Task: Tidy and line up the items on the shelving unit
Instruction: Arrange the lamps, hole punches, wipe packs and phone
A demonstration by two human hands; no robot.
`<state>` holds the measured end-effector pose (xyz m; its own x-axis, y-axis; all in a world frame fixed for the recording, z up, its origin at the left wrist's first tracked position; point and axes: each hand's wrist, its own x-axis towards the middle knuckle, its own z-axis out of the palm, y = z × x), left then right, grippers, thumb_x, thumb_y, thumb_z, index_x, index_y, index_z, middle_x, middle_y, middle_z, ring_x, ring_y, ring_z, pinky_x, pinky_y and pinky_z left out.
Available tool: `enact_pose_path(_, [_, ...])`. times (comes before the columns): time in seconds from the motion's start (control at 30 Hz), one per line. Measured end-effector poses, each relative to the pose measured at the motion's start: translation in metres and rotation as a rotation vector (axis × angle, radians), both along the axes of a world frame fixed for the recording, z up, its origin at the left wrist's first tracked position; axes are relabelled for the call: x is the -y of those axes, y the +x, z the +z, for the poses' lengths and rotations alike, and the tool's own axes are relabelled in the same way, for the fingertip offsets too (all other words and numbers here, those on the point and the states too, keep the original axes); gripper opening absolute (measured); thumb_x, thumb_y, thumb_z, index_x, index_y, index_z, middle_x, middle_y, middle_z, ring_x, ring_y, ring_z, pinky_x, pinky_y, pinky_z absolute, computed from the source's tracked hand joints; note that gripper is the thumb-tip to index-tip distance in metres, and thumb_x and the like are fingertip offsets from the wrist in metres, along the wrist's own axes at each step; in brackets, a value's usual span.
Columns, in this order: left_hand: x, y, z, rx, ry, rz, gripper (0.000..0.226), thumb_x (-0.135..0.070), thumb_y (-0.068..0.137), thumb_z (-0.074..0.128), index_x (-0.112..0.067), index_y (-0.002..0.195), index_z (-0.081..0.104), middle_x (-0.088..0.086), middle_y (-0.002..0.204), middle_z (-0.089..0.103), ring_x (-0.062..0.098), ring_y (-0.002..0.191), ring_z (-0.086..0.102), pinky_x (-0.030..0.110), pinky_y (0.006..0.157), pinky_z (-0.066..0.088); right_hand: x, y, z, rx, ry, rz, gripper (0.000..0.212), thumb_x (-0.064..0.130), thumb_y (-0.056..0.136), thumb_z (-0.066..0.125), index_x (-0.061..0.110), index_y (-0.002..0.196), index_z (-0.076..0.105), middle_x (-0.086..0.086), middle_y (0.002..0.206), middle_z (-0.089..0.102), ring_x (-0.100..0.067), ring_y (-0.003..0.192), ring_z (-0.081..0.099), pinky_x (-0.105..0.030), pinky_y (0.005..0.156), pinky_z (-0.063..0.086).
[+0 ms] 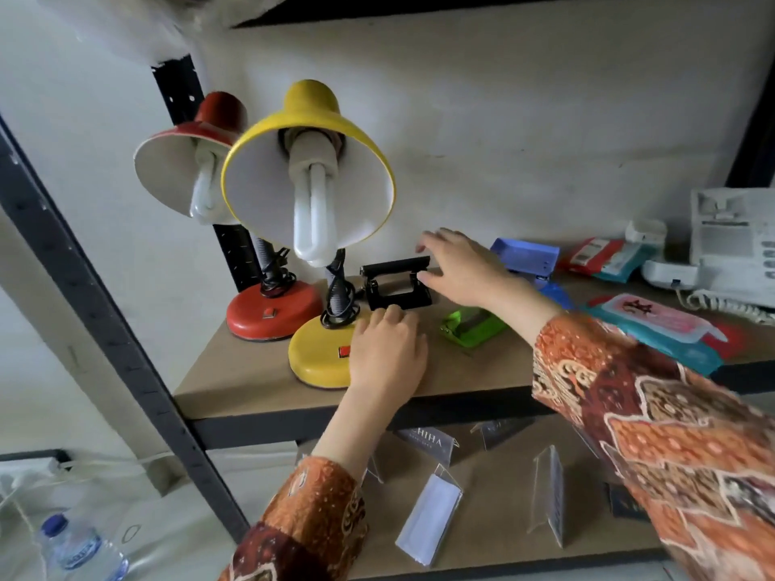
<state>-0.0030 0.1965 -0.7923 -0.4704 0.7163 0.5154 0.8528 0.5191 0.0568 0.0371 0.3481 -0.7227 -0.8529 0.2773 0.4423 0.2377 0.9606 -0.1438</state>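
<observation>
Lamps (318, 195) crowd left of black hole punch (396, 283) between hands.

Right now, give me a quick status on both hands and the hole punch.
Left hand open on yellow lamp base. Right hand open at black hole punch. Green stapler close by.

I see my left hand (388, 350) reaching forward palm down, its fingers (390, 316) curled loosely together, the forearm bare up to a patterned orange sleeve (302, 526). My right hand (461, 266) stretches further ahead and across, fingers spread and open, thumb apart, with its sleeve covering the arm to the wrist.
</observation>
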Motion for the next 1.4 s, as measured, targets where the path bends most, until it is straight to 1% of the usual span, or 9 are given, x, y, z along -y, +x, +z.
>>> enact_pose_path(0.1, [-0.013,0.006,-0.001,-0.012,0.04,-0.05,0.023,-0.028,0.09,0.051,-0.015,0.1,0.067,0.005,0.102,0.066,0.028,0.097,0.062,0.036,0.08,0.045,-0.016,-0.038,0.001,0.189,0.025,0.036,0.045,0.028,0.091,0.058,0.016,0.132,0.042,-0.007,0.128,0.049,-0.027,0.116,0.048,-0.039,0.087,0.047])
enact_pose_path(0.23, [-0.025,0.019,-0.002,0.154,0.091,0.004,0.021,-0.025,0.094,0.047,-0.011,0.1,0.061,0.007,0.105,0.064,0.03,0.094,0.061,0.034,0.067,0.043,-0.033,-0.065,-0.005,0.32,0.101,0.071,0.023,0.018,0.094,0.054,0.012,0.115,0.048,-0.013,0.109,0.058,-0.029,0.089,0.055,-0.032,0.068,0.041])
enact_pose_path(0.37, [-0.033,0.029,-0.005,0.215,0.133,0.105,0.02,-0.024,0.095,0.045,-0.011,0.101,0.059,0.004,0.104,0.061,0.027,0.093,0.059,0.035,0.066,0.044,-0.053,-0.074,0.003,0.337,0.161,0.156,0.023,0.013,0.095,0.052,0.006,0.117,0.052,-0.016,0.113,0.057,-0.032,0.099,0.057,-0.028,0.071,0.038])
enact_pose_path(0.6, [-0.033,0.033,-0.007,0.225,0.178,0.098,0.019,-0.028,0.09,0.051,-0.013,0.091,0.063,-0.001,0.088,0.062,0.021,0.079,0.059,0.04,0.065,0.051,-0.102,-0.064,0.023,0.429,-0.229,0.302,0.031,0.022,0.096,0.054,0.011,0.125,0.049,-0.012,0.131,0.05,-0.026,0.108,0.049,-0.029,0.084,0.037])
enact_pose_path(0.73, [-0.033,0.034,-0.007,0.221,0.159,0.124,0.031,-0.036,0.088,0.044,-0.014,0.09,0.065,-0.002,0.084,0.063,0.022,0.077,0.06,0.04,0.063,0.051,-0.116,-0.067,0.028,0.481,-0.523,0.35,0.016,0.018,0.098,0.05,0.01,0.11,0.057,-0.011,0.108,0.054,-0.021,0.092,0.051,-0.024,0.069,0.047])
enact_pose_path(1.0, [-0.032,0.031,-0.011,0.151,0.208,0.068,0.026,-0.03,0.093,0.047,-0.014,0.082,0.064,-0.005,0.077,0.057,0.019,0.072,0.057,0.03,0.053,0.043,-0.125,-0.069,0.007,0.487,-0.976,0.094,0.026,0.004,0.101,0.031,0.007,0.091,0.054,-0.011,0.086,0.055,-0.02,0.069,0.055,-0.025,0.049,0.05])
enact_pose_path(1.2, [-0.026,0.033,-0.011,0.152,0.248,0.014,0.03,-0.026,0.096,0.05,-0.024,0.067,0.043,-0.011,0.064,0.04,0.011,0.062,0.041,0.025,0.053,0.03,-0.126,-0.062,0.006,0.381,-1.087,0.071,0.051,0.058,0.093,0.041,0.012,0.11,0.053,-0.007,0.086,0.057,-0.018,0.071,0.053,-0.034,0.077,0.052])
enact_pose_path(1.3, [-0.025,0.032,-0.012,0.161,0.245,0.003,0.03,-0.027,0.096,0.049,-0.019,0.067,0.052,-0.01,0.064,0.042,0.012,0.063,0.044,0.026,0.052,0.033,-0.126,-0.06,0.001,0.477,-0.769,0.14,0.048,0.039,0.085,0.067,0.009,0.121,0.054,-0.01,0.103,0.066,-0.023,0.097,0.063,-0.043,0.102,0.046])
enact_pose_path(1.4, [-0.025,0.031,-0.013,0.17,0.242,-0.014,0.031,-0.028,0.097,0.048,-0.017,0.068,0.054,-0.01,0.064,0.042,0.012,0.063,0.043,0.027,0.052,0.035,-0.122,-0.061,0.001,0.477,-0.681,0.161,0.04,0.017,0.089,0.065,0.006,0.124,0.051,-0.016,0.125,0.059,-0.031,0.118,0.056,-0.042,0.101,0.047])
